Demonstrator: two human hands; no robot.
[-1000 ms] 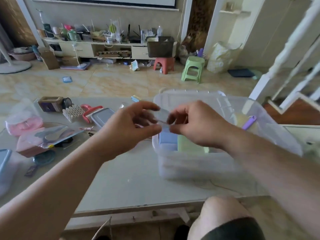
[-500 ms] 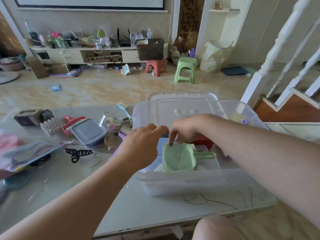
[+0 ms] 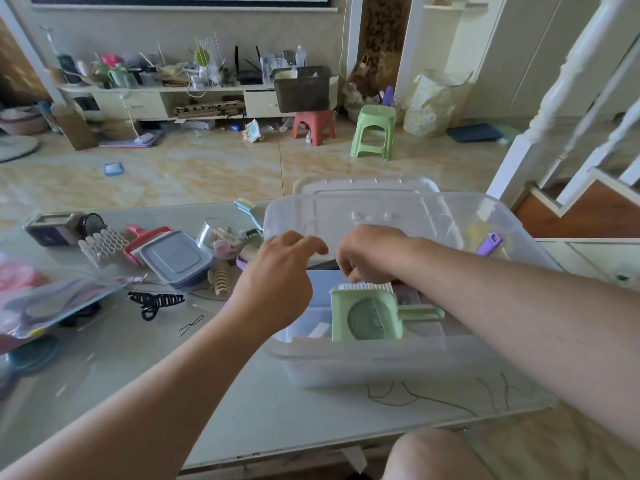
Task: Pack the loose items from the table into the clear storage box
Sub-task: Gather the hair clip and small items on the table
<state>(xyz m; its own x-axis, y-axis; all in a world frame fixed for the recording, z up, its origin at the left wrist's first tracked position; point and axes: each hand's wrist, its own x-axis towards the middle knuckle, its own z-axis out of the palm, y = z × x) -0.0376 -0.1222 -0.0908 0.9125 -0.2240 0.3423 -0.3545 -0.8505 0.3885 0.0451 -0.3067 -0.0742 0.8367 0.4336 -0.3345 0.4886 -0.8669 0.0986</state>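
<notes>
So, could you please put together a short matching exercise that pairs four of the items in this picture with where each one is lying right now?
Items:
1. green dustpan
2. black hair claw clip
3. purple-handled tool
4. red stool

Places:
A. on the floor beside the green stool
B. on the table, left of the clear storage box
C. inside the box, near its front wall
D. inside the box, at its far right corner

Pairs: 1-C, 2-B, 3-D, 4-A
</notes>
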